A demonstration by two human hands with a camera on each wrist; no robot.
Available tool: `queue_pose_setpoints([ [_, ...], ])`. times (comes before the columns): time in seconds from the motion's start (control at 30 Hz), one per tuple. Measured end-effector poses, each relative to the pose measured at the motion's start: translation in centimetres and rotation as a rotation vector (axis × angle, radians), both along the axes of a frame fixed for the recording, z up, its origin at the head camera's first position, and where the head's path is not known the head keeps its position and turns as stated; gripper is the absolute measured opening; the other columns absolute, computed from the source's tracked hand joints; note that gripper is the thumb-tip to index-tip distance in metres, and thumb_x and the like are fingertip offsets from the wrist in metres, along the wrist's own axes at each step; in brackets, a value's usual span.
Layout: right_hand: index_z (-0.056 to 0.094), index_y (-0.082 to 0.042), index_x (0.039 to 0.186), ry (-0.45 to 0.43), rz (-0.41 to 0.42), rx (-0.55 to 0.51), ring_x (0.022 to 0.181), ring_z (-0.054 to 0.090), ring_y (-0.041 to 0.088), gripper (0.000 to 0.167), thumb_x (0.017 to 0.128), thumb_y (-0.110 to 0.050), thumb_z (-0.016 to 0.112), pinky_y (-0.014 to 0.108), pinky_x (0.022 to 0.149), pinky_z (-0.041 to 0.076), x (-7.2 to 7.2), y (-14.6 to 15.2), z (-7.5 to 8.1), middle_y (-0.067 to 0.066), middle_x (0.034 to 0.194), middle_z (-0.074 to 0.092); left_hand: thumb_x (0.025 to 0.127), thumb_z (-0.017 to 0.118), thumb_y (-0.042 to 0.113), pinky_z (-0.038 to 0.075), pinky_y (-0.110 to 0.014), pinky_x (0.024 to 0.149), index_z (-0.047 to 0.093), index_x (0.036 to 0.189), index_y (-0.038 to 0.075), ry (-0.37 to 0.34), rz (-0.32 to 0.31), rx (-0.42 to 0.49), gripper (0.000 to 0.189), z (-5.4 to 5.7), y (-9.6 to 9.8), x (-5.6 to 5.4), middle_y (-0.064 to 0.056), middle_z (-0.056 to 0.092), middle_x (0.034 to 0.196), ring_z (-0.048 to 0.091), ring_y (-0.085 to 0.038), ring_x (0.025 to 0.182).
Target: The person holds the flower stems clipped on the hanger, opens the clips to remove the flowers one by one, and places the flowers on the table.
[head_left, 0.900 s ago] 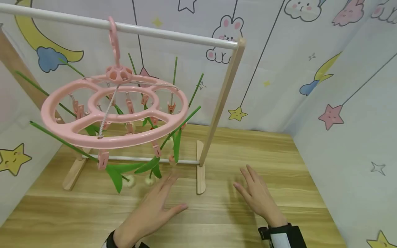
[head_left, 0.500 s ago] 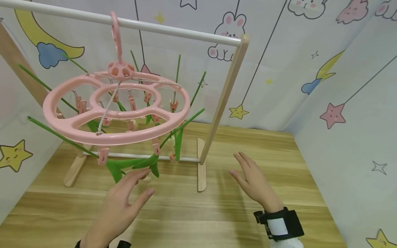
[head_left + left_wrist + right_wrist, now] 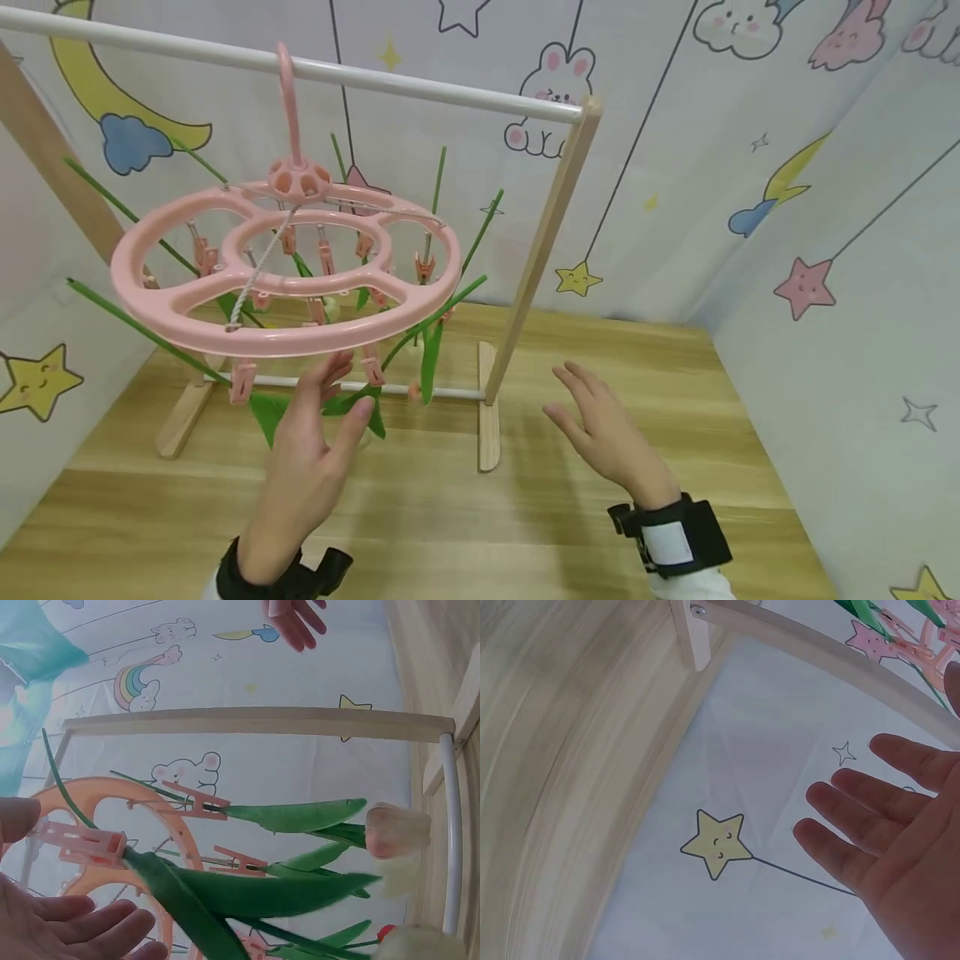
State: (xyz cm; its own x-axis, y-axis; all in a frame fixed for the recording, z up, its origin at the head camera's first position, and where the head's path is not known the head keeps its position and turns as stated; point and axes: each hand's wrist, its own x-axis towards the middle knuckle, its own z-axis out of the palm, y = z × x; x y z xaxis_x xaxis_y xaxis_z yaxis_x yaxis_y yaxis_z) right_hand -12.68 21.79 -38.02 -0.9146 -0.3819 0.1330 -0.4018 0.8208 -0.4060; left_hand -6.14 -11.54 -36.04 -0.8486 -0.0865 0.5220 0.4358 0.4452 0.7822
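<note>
A pink oval clip hanger hangs by its hook from a white rail. Artificial tulips with green stems and leaves dangle upside down from its pink clips. My left hand reaches up under the hanger's front rim, fingers spread, beside a front clip and a green leaf. In the left wrist view its fingers lie close to a pink clip that grips a tulip stem, and a pale tulip bloom shows beyond. My right hand hovers over the table, right of the rack, relaxed and holding nothing.
The rack has a white top rail, a slanted wooden post and a wooden foot on the wood-grain table. Behind and right stand white cloth walls printed with stars, clouds and a rabbit.
My left hand has moved left, then up and forward, from over the table to beneath the hanger's front rim. My right hand has drifted slightly left and stays relaxed.
</note>
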Motion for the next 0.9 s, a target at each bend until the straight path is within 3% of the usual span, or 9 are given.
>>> queue_pose_setpoints([
  [0.1, 0.039, -0.008, 0.150, -0.013, 0.008, 0.000, 0.142, 0.038, 0.040, 0.060, 0.103, -0.044, 0.048, 0.060, 0.112, 0.036, 0.5, -0.2, -0.3, 0.018, 0.156, 0.036, 0.100, 0.054, 0.005, 0.035, -0.017, 0.109, 0.032, 0.153, 0.019, -0.053, -0.061, 0.025, 0.059, -0.2, 0.1, -0.5, -0.015, 0.046, 0.149, 0.046, -0.030, 0.136],
  [0.23, 0.041, -0.008, 0.149, -0.013, 0.019, -0.016, 0.142, 0.040, 0.039, 0.058, 0.103, -0.043, 0.049, 0.059, 0.110, 0.038, 1.0, -0.5, -0.5, 0.017, 0.155, 0.038, 0.102, 0.048, 0.005, 0.035, -0.017, 0.111, 0.032, 0.152, 0.020, -0.075, -0.140, 0.101, 0.054, -0.3, 0.4, -1.2, -0.012, 0.045, 0.149, 0.043, -0.024, 0.139],
  [0.33, 0.043, -0.008, 0.148, -0.007, 0.030, -0.030, 0.141, 0.041, 0.038, 0.057, 0.103, -0.042, 0.050, 0.058, 0.110, 0.038, 1.0, -0.8, -0.3, 0.016, 0.154, 0.040, 0.103, 0.045, 0.003, 0.038, -0.011, 0.103, 0.035, 0.149, 0.016, -0.053, -0.179, 0.167, 0.049, -0.4, 0.7, -1.7, -0.013, 0.051, 0.142, 0.048, -0.014, 0.134],
  [0.4, 0.043, -0.009, 0.148, -0.006, 0.035, -0.037, 0.141, 0.041, 0.036, 0.056, 0.103, -0.042, 0.049, 0.057, 0.111, 0.038, 0.9, -1.0, -0.1, 0.015, 0.154, 0.041, 0.104, 0.042, 0.002, 0.043, -0.011, 0.090, 0.040, 0.144, 0.009, -0.024, -0.209, 0.224, 0.040, -0.4, 0.9, -2.1, -0.010, 0.057, 0.130, 0.055, -0.008, 0.121],
  [0.57, 0.045, -0.010, 0.147, 0.027, 0.061, -0.042, 0.141, 0.043, 0.031, 0.054, 0.103, -0.042, 0.049, 0.053, 0.112, 0.039, 0.4, -1.7, 0.4, 0.011, 0.152, 0.045, 0.105, 0.038, 0.002, 0.050, -0.015, 0.091, 0.044, 0.125, -0.004, 0.031, -0.305, 0.365, 0.022, -0.2, 1.5, -3.0, 0.000, 0.059, 0.117, 0.063, -0.006, 0.109],
  [0.6, 0.045, -0.010, 0.147, 0.030, 0.068, -0.044, 0.141, 0.044, 0.031, 0.054, 0.103, -0.042, 0.049, 0.053, 0.112, 0.039, 0.3, -1.9, 0.4, 0.011, 0.152, 0.045, 0.105, 0.037, 0.002, 0.051, -0.018, 0.095, 0.044, 0.124, -0.005, 0.030, -0.315, 0.382, 0.022, -0.2, 1.5, -3.1, 0.000, 0.060, 0.121, 0.063, -0.008, 0.114],
  [0.8, 0.045, -0.009, 0.146, 0.042, 0.099, -0.059, 0.141, 0.044, 0.029, 0.053, 0.103, -0.040, 0.049, 0.051, 0.113, 0.040, -0.5, -2.6, 0.8, 0.011, 0.151, 0.046, 0.106, 0.037, 0.006, 0.054, -0.020, 0.086, 0.044, 0.125, -0.005, -0.036, -0.294, 0.304, 0.023, -0.2, 2.0, -3.5, -0.018, 0.061, 0.115, 0.064, -0.007, 0.100],
  [0.9, 0.046, -0.009, 0.146, 0.052, 0.110, -0.069, 0.140, 0.045, 0.028, 0.053, 0.103, -0.040, 0.049, 0.050, 0.113, 0.039, -0.8, -3.0, 1.1, 0.011, 0.150, 0.047, 0.107, 0.036, 0.011, 0.053, -0.022, 0.086, 0.043, 0.123, 0.000, -0.096, -0.289, 0.240, 0.021, -0.2, 2.2, -3.9, -0.016, 0.061, 0.115, 0.063, -0.005, 0.100],
])
